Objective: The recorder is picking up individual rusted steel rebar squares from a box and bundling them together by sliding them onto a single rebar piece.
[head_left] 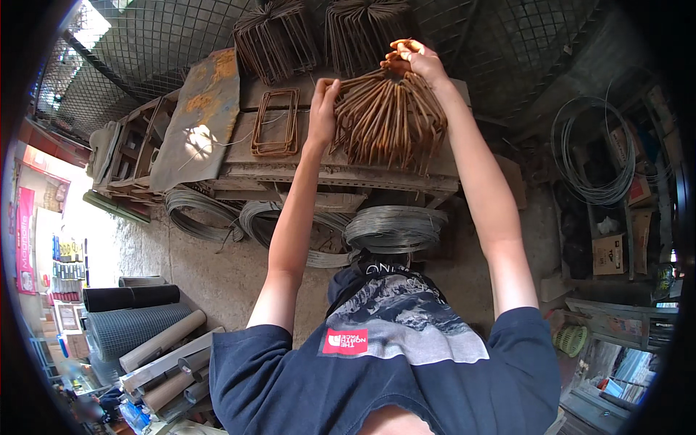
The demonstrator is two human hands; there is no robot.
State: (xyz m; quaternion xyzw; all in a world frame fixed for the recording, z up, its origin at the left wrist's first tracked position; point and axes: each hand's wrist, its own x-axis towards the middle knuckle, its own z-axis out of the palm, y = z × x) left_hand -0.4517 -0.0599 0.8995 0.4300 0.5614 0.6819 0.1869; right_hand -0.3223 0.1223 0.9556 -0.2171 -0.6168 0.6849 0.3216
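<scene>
A fanned bundle of rusty steel stirrups (391,119), bent rods in closed rectangles, stands on the wooden bench (239,151) in front of me. At its left side, my left hand (325,109) is closed round the outermost rod, thumb upward. Over the far right top of the bundle, my right hand (417,61) has curled, rust-stained fingers gripping the stirrups where they bunch together; part of that grip is hidden. Left of my left hand, a few flat rectangular stirrups (275,123) lie stacked on the bench.
Two more stirrup bundles (279,40) stand behind, against wire mesh. A stained sheet (199,119) covers the bench's left part. Below are coils of grey wire (395,228). Mesh rolls (138,326) lie lower left; a wire coil (594,152) hangs right, near shelves with boxes (607,254).
</scene>
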